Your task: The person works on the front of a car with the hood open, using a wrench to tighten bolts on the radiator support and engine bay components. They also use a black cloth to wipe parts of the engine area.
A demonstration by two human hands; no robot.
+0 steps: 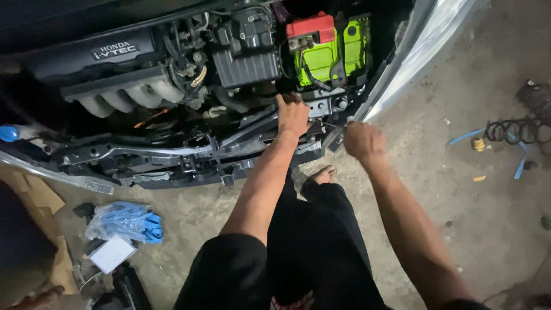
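In the head view, looking down past the person's black trousers (310, 241) and one bare foot (322, 174) on the grey concrete floor (459, 189), an open car engine bay fills the upper half of the frame. The left hand (293, 115) sits just above centre, fingers curled over the edge of the black metal front crossmember (172, 156) right below the bright yellow-green battery with its red terminal cover (327, 49); it grips that edge, though what lies under the fingertips is hidden. The right hand (363, 140), a little right of centre, is clenched around a slim silvery tool (338, 135), blurred, whose tip points at the spot beside the silver body panel (413, 51) that slants to the upper right. I cannot tell what kind of tool it is. To do this well, I would judge, the left hand should brace firmly on the crossmember while the right keeps the tool square on its fastener, since the corner is dim and cramped. At upper left lie the pale grey ribbed intake manifold (123, 97) and a black engine cover (86, 54). At lower left a crumpled blue plastic bag (129, 221) rests on the floor beside a flat white card (112, 254) and brown cardboard (40, 198). At the right edge a black coil spring (516, 131) lies well apart from both hands.
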